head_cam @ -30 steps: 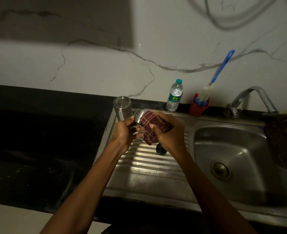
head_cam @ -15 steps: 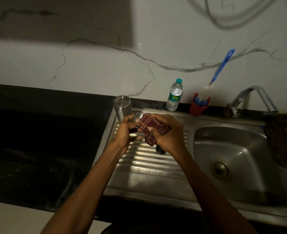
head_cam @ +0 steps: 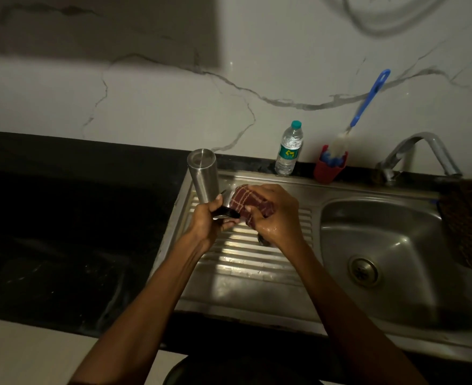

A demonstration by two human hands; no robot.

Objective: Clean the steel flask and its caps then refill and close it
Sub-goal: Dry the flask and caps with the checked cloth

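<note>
The steel flask [head_cam: 203, 176] stands upside down at the back left corner of the ribbed drainboard [head_cam: 246, 262]. In front of it my left hand [head_cam: 205, 222] grips a steel cap [head_cam: 225, 205] with a dark rim. My right hand [head_cam: 273, 215] holds a maroon checked cloth [head_cam: 246, 202] pressed over and into that cap. A small dark cap [head_cam: 262, 240] lies on the drainboard, mostly hidden under my right hand.
A plastic water bottle [head_cam: 289, 150] and a red cup [head_cam: 328, 169] holding a blue-handled bottle brush [head_cam: 367, 102] stand along the back wall. The sink basin [head_cam: 396, 245] and tap [head_cam: 421, 154] are to the right. A dark cloth [head_cam: 465, 226] hangs over the basin's right rim. Black counter lies left.
My hands have stayed over the drainboard. The cap has turned in my left hand and the cloth has shifted slightly round it.
</note>
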